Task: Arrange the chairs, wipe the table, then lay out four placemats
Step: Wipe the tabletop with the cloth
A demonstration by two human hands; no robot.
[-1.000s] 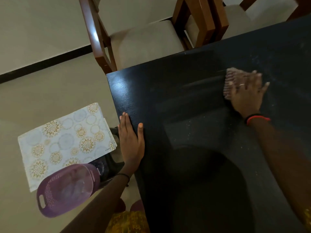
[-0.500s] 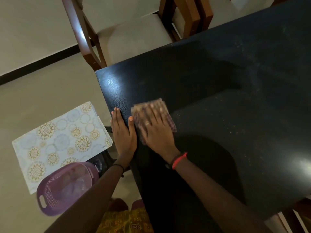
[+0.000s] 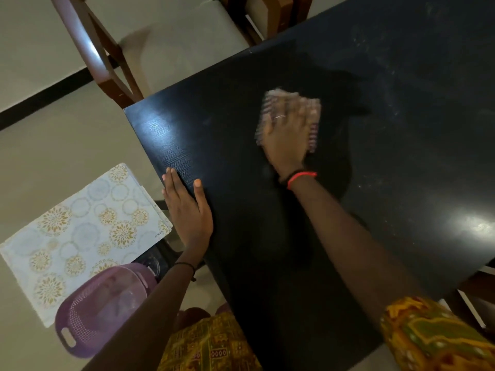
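Pressing flat on the cloth [image 3: 313, 111], the right hand [image 3: 288, 135] is spreading its fingers straight across it rather than bunching it up. That is probably so the whole pad of fabric is bearing on the table [image 3: 227, 116]. The hand is blurred, so it is plainly travelling, though I cannot tell which way. The cloth is showing as a pinkish, striped or checked square, its edges poking out beyond the fingertips and to the right of the palm. It is folded small enough to be driven by one palm.

The left hand [image 3: 187, 210] is lying relaxed and open on the table's left edge, fingers together and thumb apart, gripping nothing. It is likely bracing the person while they are leaning over to reach.

The table is looking dark and glossy, with fine grain showing near its left corner. Pale specks and smears are scattering over the far and right parts, and a lamp is glaring off the right side. By that, the wiping is looking only partly done, with the right half waiting.

Beyond the far corner, a chair [image 3: 166, 44] with a wooden frame and pale seat is standing close to the table.

Down to the left, the placemats [image 3: 80, 228] are waiting in a stack, pale with gold and blue rosettes, kept off the table while it is being wiped. A purple basket [image 3: 101, 303] is overlapping their near corner. Something dark is sitting under both, and I cannot make it out.
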